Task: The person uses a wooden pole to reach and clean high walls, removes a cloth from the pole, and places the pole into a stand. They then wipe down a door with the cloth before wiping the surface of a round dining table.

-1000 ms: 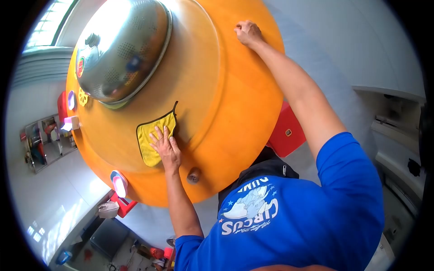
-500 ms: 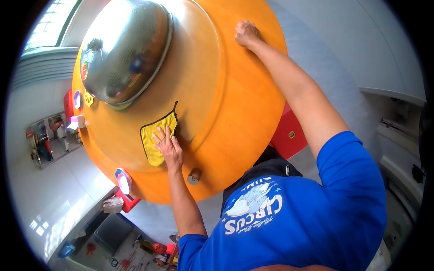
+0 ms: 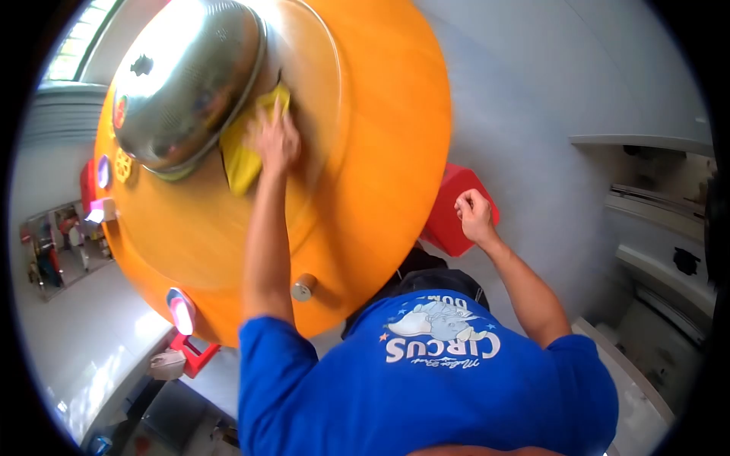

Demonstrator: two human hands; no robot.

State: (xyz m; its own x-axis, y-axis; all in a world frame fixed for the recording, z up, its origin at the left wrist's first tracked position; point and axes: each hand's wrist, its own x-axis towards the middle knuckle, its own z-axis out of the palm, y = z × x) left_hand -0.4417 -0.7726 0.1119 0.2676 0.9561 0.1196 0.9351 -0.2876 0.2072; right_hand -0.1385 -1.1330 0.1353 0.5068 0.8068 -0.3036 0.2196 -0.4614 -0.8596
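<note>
My left hand (image 3: 277,143) lies with outstretched fingers on a yellow cloth (image 3: 242,166) with dark edging. The cloth rests on the raised round top of an orange table (image 3: 388,144), right beside the rim of a large shiny dome cover (image 3: 190,83). Part of the cloth is under my palm. Off the table's right side, my right hand (image 3: 476,217) hangs in the air in a loose fist near a red stool (image 3: 449,216). Nothing shows between its curled fingers.
A small cylinder (image 3: 303,287) stands near the table's front edge. Along the left edge are a white and pink dish (image 3: 181,310), a small box (image 3: 101,210) and a yellow flower-shaped piece (image 3: 123,165). A red stool-like object (image 3: 196,356) sits below at left.
My left hand and the cloth have slid up the table toward the dome cover. My right hand has left the table's far right and come back toward my body, over the floor.
</note>
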